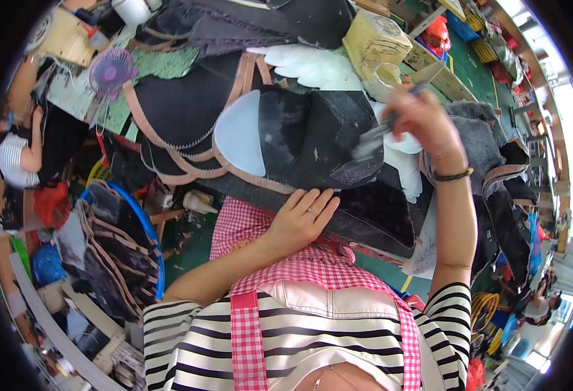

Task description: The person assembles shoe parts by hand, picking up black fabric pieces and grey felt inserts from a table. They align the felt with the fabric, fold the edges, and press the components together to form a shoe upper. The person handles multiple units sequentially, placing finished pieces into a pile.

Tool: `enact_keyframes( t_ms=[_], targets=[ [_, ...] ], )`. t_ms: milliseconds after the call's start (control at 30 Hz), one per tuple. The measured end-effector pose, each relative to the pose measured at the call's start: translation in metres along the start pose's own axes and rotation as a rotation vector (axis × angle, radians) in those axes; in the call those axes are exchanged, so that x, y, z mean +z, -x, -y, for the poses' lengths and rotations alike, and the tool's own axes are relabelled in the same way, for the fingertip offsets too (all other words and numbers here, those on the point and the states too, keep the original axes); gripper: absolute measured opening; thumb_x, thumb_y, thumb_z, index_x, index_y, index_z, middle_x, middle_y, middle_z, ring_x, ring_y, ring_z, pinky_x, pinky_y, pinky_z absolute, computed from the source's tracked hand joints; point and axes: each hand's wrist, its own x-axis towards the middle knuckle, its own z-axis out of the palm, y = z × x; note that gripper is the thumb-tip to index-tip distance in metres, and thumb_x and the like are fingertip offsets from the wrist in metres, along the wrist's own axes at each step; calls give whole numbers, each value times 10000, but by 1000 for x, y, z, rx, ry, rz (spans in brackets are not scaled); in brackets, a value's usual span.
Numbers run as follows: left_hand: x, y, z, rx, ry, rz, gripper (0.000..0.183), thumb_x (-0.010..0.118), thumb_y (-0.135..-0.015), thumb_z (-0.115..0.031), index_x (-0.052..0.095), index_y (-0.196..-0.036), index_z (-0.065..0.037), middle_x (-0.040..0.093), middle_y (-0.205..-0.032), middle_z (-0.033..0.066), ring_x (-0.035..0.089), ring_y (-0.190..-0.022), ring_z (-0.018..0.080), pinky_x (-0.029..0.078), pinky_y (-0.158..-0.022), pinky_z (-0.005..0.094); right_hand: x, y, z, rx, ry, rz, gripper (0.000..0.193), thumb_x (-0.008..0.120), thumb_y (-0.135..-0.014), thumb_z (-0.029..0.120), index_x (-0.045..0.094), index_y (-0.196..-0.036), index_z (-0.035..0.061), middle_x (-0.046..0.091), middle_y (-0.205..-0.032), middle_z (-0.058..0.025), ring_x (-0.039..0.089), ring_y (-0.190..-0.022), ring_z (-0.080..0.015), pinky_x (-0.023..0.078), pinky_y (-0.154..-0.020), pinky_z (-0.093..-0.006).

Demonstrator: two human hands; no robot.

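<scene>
- At about nine o'clock I see a blue-rimmed basket (151, 241) with dark, tan-edged leather pieces (114, 251) stacked inside it.
- At about eleven o'clock a small purple fan (110, 72) stands among the clutter on the worktop (78, 98).
- Near the centre lies a black shoe-upper piece (299, 140) with a pale grey patch (239, 137) on its left side; it rests on top of more black, tan-edged pieces.
- My left hand (299, 218) is just below the centre, open and flat, fingers together, pressing on the front edge of the dark board (365, 221) under the black shoe-upper piece.
- At about one o'clock a yellowish container (374, 42) stands behind the work.
- My right hand (423, 120) is at about two o'clock, closed around a brush (374, 140); the bristle end touches the right part of the black shoe-upper piece.
- At three o'clock a pile of grey fleecy material (479, 140) lies beside my right wrist.
</scene>
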Motion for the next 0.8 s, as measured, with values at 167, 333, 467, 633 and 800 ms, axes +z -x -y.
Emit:
enact_keyframes(
  t_ms=[167,333,467,633,800],
  targets=[
    [-3,10,-1,3,1,3,418,596,-744,-123,630,-1145,-13,596,-1190,111,570,-1040,257,457,-897,399,98,-11,5,-313,725,166,342,739,-783,324,664,-874,3,631,-601,-128,638,-534,-237,480,-528,-331],
    [-7,30,8,-111,-62,-2,439,656,-776,-157,608,-1190,-19,545,-1263,114,533,-1136,267,436,-985,423,103,-11,7,-282,843,193,326,730,-774,328,645,-832,18,625,-605,-143,639,-569,-283,499,-563,-350],
    [-1,36,7,-118,-57,13,434,668,-792,-159,606,-1197,-16,510,-1306,118,508,-1191,267,420,-1028,426,102,1,-9,-428,679,238,239,734,-765,244,619,-778,34,648,-647,-98,650,-580,-239,504,-541,-333],
    [-1,35,6,-138,-23,27,435,667,-785,-141,607,-1193,-3,540,-1269,116,525,-1169,262,429,-1007,401,61,34,-31,-500,696,282,165,717,-728,144,593,-737,35,651,-707,-87,652,-632,-239,511,-591,-311],
    [-5,33,7,-134,-14,37,448,667,-768,-122,607,-1195,1,555,-1252,116,532,-1155,262,429,-997,389,17,53,-30,-278,554,119,95,683,-751,78,629,-773,3,650,-697,-48,608,-654,-105,476,-599,-271]
  ],
)
